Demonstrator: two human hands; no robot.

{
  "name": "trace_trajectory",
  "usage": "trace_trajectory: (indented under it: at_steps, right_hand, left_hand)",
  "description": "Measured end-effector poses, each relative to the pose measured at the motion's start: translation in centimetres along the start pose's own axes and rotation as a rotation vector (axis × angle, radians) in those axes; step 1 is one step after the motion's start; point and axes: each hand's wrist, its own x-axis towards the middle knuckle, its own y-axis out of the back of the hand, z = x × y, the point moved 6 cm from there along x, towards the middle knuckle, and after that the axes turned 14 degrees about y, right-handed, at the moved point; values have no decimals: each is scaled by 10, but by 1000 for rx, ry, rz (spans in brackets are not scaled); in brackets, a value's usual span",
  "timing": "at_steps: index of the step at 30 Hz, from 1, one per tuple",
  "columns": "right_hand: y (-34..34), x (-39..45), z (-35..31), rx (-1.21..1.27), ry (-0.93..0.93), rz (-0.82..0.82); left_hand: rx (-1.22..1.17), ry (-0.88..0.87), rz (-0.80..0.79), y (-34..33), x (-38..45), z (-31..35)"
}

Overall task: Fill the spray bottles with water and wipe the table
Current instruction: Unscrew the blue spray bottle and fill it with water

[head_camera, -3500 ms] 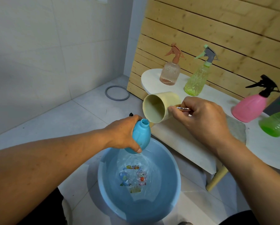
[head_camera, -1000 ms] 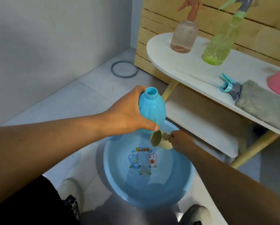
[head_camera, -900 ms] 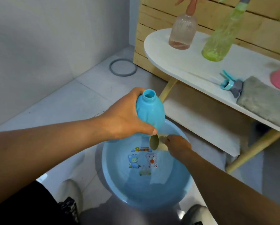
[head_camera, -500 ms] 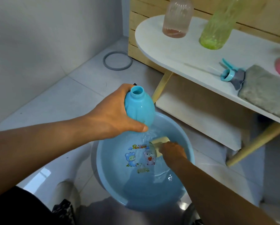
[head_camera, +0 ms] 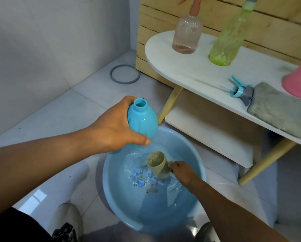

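My left hand (head_camera: 114,126) grips an uncapped blue spray bottle (head_camera: 143,120), neck tilted up, above the far rim of a blue basin (head_camera: 111,186) of water on the floor. Down in the basin my right hand (head_camera: 181,172) holds a beige cup (head_camera: 157,164) by its handle; the cup is full of water and lifted just over the rippling surface. The bottle's blue spray head (head_camera: 239,89) lies on the white table (head_camera: 195,70) beside a grey cloth (head_camera: 279,109).
On the table stand a pink-clear spray bottle (head_camera: 187,36), a green spray bottle (head_camera: 227,42) and, at the right edge, a pink one (head_camera: 300,81). A wooden slat wall (head_camera: 277,20) backs the table. A grey ring (head_camera: 124,74) lies on the floor. My shoes are beside the basin.
My right hand dipped the cup into the basin water and has raised it full. The water now ripples. My left hand kept the blue bottle over the basin.
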Motion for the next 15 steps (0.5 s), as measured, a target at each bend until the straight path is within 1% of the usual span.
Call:
trace_trajectory:
  at_steps: [3, 6, 11, 15]
  right_hand:
    - [8, -13, -8, 209, -19, 95]
    - [23, -27, -31, 307, 8, 130]
    - [60, -48, -87, 378, 61, 139]
    - [95, -70, -139, 397, 153, 167]
  left_hand:
    - [13, -2, 3, 7, -5, -4]
    - [36, -7, 9, 13, -12, -8]
    - [21, -14, 36, 23, -22, -10]
    - [1, -33, 59, 30, -28, -6]
